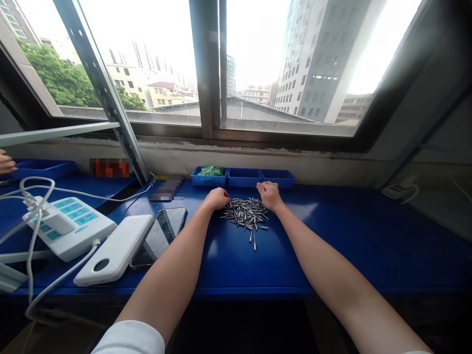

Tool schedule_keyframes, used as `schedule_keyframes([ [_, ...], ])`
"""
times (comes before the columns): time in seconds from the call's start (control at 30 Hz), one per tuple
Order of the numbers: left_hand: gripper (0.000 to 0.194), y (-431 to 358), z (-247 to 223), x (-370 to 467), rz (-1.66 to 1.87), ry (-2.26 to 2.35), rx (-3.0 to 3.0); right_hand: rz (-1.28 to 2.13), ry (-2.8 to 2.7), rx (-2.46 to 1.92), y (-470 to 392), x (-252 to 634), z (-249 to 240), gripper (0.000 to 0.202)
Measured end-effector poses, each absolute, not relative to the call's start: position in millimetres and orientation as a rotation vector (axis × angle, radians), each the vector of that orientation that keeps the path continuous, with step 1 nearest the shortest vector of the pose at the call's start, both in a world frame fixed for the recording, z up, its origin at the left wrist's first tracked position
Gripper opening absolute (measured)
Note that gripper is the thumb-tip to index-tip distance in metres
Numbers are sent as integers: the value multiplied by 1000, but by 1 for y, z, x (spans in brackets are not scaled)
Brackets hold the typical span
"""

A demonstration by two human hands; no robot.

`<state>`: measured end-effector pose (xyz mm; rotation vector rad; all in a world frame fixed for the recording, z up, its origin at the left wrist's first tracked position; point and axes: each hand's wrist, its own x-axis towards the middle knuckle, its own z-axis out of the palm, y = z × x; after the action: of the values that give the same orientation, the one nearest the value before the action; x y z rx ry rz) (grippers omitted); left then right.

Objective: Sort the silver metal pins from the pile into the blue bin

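A loose pile of blind rivets (246, 212) lies on the blue tabletop (254, 273), with a few strays in front of it. At the pile's left edge is my left hand (217, 198), its fingers curled inward; whatever they pinch is hidden. My right hand (270, 195) is at the pile's back right, just in front of the blue bins, fingers bent and drawn together. I cannot make out anything in it. Behind the hands stand a blue bin with green plastic packets (211, 171), a middle blue bin (244, 178) and a right blue bin (282, 178).
On the left lie a phone (160, 236), a white power bank (114, 250) and a white power strip (70, 226) with looping cables. A metal shelf post (105, 93) rises before the window. Another person's hand (6, 163) shows at the far left, near a blue tray (46, 169).
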<state>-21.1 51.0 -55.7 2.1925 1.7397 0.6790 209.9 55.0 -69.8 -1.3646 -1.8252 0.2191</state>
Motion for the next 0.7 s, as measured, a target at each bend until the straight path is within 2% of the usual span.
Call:
schedule_keyframes([
  [0.23, 8, 46, -50, -18, 714, 1725, 2136, 271, -1885, -1318, 49, 206, -66, 50],
  [0.43, 10, 43, -47, -10, 753, 1663, 2219, 311, -2022, -1168, 37, 196, -62, 32],
  [0.7, 19, 42, -50, 5, 836, 1608, 2307, 289, -2066, -1045, 30, 189, -57, 19],
])
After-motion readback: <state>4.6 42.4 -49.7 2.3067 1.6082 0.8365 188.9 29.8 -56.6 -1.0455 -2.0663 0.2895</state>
